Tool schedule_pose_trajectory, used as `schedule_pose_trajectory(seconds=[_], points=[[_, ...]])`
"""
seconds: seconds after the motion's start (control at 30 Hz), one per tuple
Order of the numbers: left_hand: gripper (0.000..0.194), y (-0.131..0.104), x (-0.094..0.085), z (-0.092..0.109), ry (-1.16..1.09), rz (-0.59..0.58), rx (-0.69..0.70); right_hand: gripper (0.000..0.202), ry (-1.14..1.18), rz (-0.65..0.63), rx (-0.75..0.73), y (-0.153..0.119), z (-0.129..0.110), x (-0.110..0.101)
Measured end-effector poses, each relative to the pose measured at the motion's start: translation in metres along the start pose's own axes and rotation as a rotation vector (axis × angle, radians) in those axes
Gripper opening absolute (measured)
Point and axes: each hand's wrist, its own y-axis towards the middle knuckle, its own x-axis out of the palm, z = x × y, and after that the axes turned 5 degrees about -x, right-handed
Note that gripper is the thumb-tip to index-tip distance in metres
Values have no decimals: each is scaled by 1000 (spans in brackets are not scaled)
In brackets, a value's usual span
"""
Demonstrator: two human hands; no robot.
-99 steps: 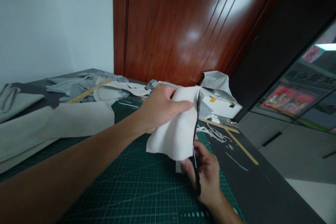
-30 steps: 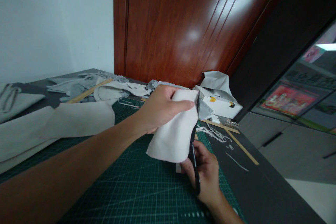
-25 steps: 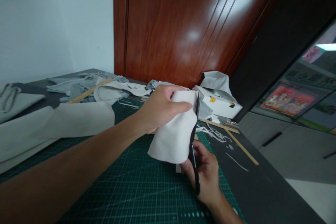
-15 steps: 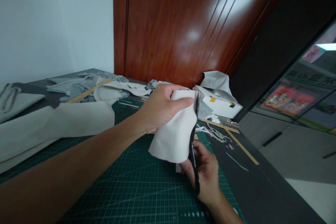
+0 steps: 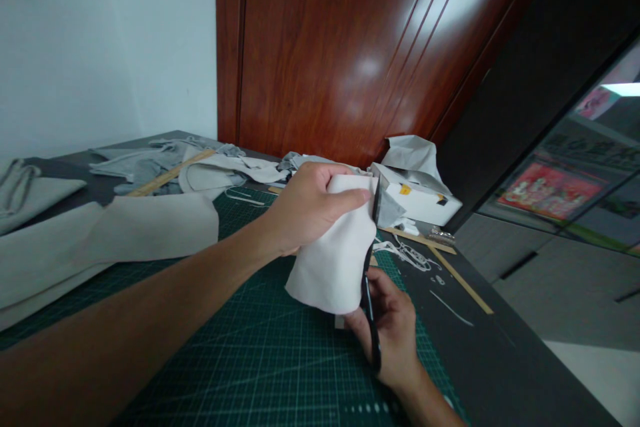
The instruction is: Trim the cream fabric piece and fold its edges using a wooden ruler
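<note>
A white piece of fabric (image 5: pixel 333 267) hangs above the green cutting mat (image 5: pixel 240 367). My left hand (image 5: pixel 313 207) pinches its upper part, thumb lying across the front. Black-handled scissors (image 5: pixel 371 313) are in my right hand (image 5: pixel 393 330), their blades pointing up and away along the fabric's right edge. The blades appear closed or nearly so, touching or very near that edge; I cannot tell exactly. Below the fabric a small pale block-like thing (image 5: pixel 340 321) shows in part, mostly hidden.
Larger pale fabric pieces (image 5: pixel 155 230) lie at the left on the mat. Grey scraps (image 5: pixel 145 163) and a wooden ruler (image 5: pixel 170 173) are behind. At the right are a white box (image 5: pixel 425 203), white string-like offcuts (image 5: pixel 407 255) and another wooden strip (image 5: pixel 463 283).
My left hand and the fabric have shifted very slightly down and to the right. My right hand and the scissors stay almost in place.
</note>
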Motion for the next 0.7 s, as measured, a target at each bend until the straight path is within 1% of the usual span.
schedule_pose_trajectory(seconds=[0.3,0.7], points=[[14,0,0,-1,-14,-20,19,36,9,-26,18,-1,2,-2],[16,1,-1,-1,4,-27,32,28,-23,-37,-36,0,1,-4]])
